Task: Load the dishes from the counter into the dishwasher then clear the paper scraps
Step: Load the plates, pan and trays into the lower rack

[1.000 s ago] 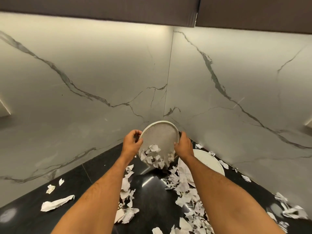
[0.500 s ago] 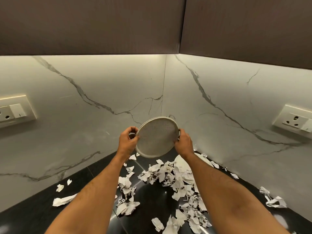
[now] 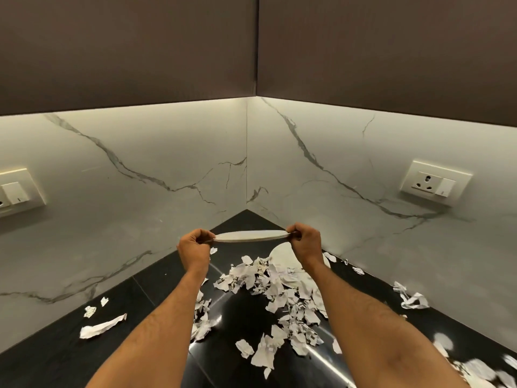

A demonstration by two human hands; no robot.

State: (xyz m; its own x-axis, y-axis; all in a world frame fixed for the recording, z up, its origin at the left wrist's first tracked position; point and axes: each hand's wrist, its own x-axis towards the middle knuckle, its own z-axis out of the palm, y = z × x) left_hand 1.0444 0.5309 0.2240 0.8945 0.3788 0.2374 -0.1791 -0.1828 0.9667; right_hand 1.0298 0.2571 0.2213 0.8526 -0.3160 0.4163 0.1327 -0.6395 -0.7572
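A soft light glows from under the cupboards onto the wall. The black bench shines. Edges curve and blur.

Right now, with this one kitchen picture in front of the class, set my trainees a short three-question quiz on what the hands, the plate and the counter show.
1. True or false: the plate is held by both the left hand and the right hand.
2. Multiple choice: the paper scraps lie mostly on A) the held plate, B) the black counter, C) the wall.
3. Fill in: a second plate rests on the counter, partly covered by ____.

Key: 1 true. 2 B. 3 paper scraps.
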